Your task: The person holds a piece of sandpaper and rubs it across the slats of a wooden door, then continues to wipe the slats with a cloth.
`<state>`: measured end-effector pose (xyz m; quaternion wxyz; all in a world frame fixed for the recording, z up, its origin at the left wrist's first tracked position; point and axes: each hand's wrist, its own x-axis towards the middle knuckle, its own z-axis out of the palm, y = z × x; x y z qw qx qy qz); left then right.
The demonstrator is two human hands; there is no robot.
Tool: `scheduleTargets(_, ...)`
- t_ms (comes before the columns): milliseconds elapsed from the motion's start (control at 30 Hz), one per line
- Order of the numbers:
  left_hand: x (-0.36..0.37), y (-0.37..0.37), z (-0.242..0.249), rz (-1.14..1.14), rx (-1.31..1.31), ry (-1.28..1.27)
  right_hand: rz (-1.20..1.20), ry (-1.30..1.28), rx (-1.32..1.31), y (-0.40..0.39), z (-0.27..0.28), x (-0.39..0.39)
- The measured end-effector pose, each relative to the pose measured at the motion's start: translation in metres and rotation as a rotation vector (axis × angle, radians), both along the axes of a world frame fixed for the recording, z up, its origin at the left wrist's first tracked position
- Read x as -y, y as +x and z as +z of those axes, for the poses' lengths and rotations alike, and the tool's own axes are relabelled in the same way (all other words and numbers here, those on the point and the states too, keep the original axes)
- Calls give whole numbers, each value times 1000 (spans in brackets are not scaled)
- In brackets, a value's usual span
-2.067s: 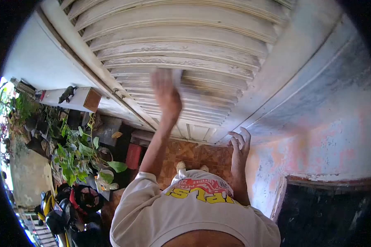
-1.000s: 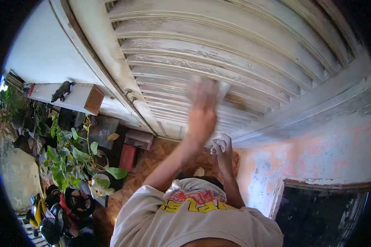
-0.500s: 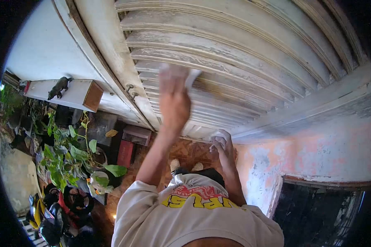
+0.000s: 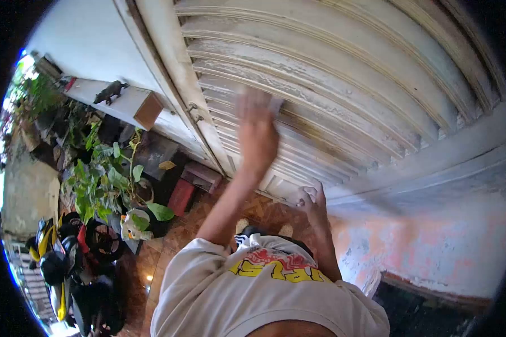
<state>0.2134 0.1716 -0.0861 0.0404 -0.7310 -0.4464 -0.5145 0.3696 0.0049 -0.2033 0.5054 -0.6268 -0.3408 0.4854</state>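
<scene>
My left hand is raised against the slats of a white louvred door, its fingers smeared by motion. A pale flat sheet sticks out beside those fingers, pressed at the slats; its kind is blurred. Worn, patchy paint and bare brownish streaks show on the slats around it. Lower and to the right, my right hand hangs near the door's bottom part, fingers loosely bent and apart, with whitish dust on them. Nothing shows in it.
Leafy potted plants stand to the left, below a ledge with a dark animal figurine. A motorcycle is at lower left. Reddish boxes sit by the door frame on the tiled floor. A peeling wall stands at right.
The view has shifted and tilted, so the door and plants sit further right. My left hand still moves over the slats with the pale sheet; my right hand stays low.
</scene>
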Motion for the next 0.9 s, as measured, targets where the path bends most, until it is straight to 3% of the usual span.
scheduleTargets(33, 18, 29, 5, -44, 100, -37, 26, 10, -3, 5, 1, -5)
scheduleTargets(67, 33, 39, 10, -136, 4, -17, 85, 31, 24, 12, 3, -9)
scheduleTargets(167, 11, -2, 15, -67, -172, 61, 180, 38, 25, 24, 16, -7)
scheduleTargets(300, 4, 0, 9, 120, -232, 46, 145, 79, 27, 33, 5, -10)
scheduleTargets(367, 33, 36, 5, -110, -139, 38, 112, 7, 20, 23, -3, -5)
scheduleTargets(433, 21, 15, 6, -163, -213, 23, 172, 71, 16, 7, -1, -9)
scheduleTargets(500, -6, -21, 11, -32, -262, -13, 185, 69, -19, -9, 3, -15)
scheduleTargets(567, -20, -21, 10, 46, -109, 40, 172, 123, -47, -24, 0, -10)
scheduleTargets(667, 23, 12, 4, -98, -287, 39, 146, 70, -67, -45, -16, -9)
scheduleTargets(700, 28, 10, 5, -220, -161, -36, 186, 43, -63, -50, -13, -11)
scheduleTargets(800, 4, -28, 16, -168, -227, -22, 164, 59, -107, -67, -8, -8)
scheduleTargets(867, -24, -51, 13, -96, 9, -238, 116, 93, -197, -73, 6, -9)
scheduleTargets(900, -22, -39, 8, 52, -64, 29, 102, 90, -201, -69, -7, -9)
